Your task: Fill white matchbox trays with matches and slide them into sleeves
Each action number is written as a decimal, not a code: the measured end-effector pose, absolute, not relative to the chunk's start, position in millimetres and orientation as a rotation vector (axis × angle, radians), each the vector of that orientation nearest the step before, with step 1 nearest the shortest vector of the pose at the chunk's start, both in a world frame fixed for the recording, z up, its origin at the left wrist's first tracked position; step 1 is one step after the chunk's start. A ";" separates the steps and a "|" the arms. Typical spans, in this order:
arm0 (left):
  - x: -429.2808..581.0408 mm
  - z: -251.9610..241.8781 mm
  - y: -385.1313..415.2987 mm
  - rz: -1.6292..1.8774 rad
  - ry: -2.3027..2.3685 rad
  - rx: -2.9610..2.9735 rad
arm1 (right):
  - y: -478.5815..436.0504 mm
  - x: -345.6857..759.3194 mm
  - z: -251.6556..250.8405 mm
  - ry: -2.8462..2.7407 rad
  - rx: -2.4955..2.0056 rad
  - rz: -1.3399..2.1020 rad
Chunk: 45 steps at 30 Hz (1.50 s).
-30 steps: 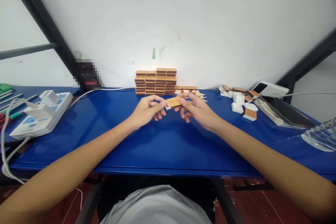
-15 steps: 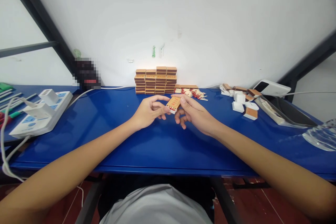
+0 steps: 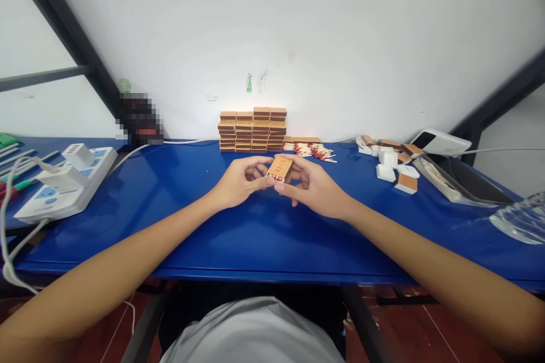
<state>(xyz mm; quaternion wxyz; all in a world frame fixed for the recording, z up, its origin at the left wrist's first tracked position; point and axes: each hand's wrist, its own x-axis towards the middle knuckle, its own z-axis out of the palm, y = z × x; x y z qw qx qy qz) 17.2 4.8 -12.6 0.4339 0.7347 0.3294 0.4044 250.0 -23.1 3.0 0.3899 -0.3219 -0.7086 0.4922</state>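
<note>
Both hands meet over the middle of the blue table [image 3: 272, 238] and grip one orange matchbox [image 3: 280, 168]. My left hand [image 3: 238, 181] pinches its near left end with curled fingers. My right hand [image 3: 313, 184] wraps the right side from below. Red match heads show at the box's near open end. Behind the hands, against the wall, stands a stack of matchboxes [image 3: 252, 130]. A heap of loose matches [image 3: 313, 150] lies just right of that stack.
White inner trays and brown sleeves [image 3: 389, 161] lie scattered at the right, beside a phone [image 3: 440, 142] and a tablet [image 3: 462, 181]. A white power strip [image 3: 59, 184] with cables sits at the left. Crumpled clear plastic [image 3: 522, 221] lies at the far right edge.
The matchbox has turned from lying sideways to pointing away from me, tilted. Both hands have drawn a little closer together and toward me, and the box's open end now shows match heads.
</note>
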 end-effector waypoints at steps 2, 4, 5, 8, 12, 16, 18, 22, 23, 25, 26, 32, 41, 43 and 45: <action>17.5 -12.2 4.1 1.009 0.819 1.853 | -23.4 251.4 4.0 -1.800 -0.822 1.240; 17.9 -10.7 2.8 1.010 0.812 1.858 | -23.2 253.0 4.7 -1.806 -0.832 1.230; 18.0 -9.5 1.9 1.007 0.807 1.855 | -23.0 254.0 5.0 -1.816 -0.833 1.227; 17.9 -4.4 -1.5 0.971 0.784 1.851 | -23.1 257.0 6.2 -1.883 -0.817 1.196; 17.1 2.1 -4.2 0.976 0.768 1.855 | -24.5 259.6 7.3 -1.965 -0.791 1.109; 16.3 4.7 -3.6 1.021 0.795 1.847 | -25.4 260.2 7.9 -1.967 -0.791 1.083; 16.1 5.2 -3.4 1.023 0.809 1.852 | -25.5 260.3 8.8 -1.970 -0.797 1.074; 16.2 6.5 -4.5 1.019 0.820 1.862 | -25.6 260.9 10.5 -1.968 -0.809 1.062; 16.2 6.9 -4.9 1.019 0.821 1.866 | -25.4 261.0 10.5 -1.968 -0.812 1.060; 16.5 7.7 -5.6 1.021 0.823 1.876 | -25.0 261.2 10.1 -1.970 -0.816 1.056; 16.6 8.1 -6.0 1.024 0.825 1.880 | -24.7 261.3 9.8 -1.971 -0.817 1.056; 17.8 8.2 -7.3 1.066 0.819 1.877 | -24.7 260.3 10.4 -1.963 -0.826 1.059; 16.6 5.3 -5.5 1.059 0.867 1.939 | -21.3 261.2 8.2 -1.954 -0.877 1.001; 15.8 5.6 -4.9 1.057 0.866 1.956 | -20.4 261.7 8.0 -1.993 -0.891 0.961; 14.8 6.0 -4.0 1.054 0.860 1.963 | -19.4 262.4 7.3 -2.040 -0.916 0.893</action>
